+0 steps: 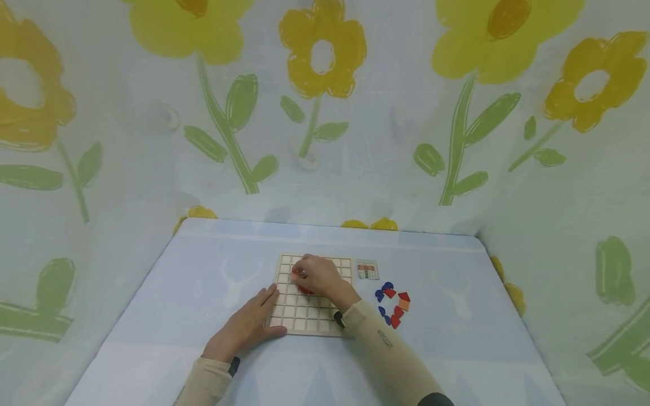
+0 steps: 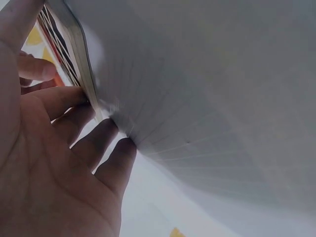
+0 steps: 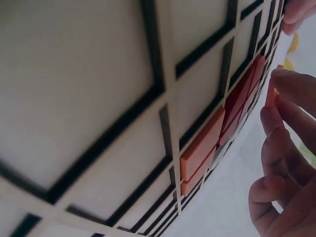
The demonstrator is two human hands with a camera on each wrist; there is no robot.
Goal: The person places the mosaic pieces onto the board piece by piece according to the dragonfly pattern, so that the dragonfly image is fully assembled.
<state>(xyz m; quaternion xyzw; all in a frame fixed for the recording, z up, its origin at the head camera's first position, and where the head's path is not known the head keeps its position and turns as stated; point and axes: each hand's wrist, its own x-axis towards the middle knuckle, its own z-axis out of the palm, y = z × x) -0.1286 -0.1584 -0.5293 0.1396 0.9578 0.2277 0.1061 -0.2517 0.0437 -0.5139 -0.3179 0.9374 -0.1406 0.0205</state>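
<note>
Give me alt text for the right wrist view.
A right hand pinches an orange piece near a gridded board, seen close up at a slant. Orange tiles and red tiles sit on its grid; part of the left hand shows at upper right.

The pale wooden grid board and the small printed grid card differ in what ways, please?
The pale wooden grid board is much larger than the small printed grid card. The left hand touches the board; no hand touches the card. The right hand partly hides the board but not the card. Both bear grids.
</note>
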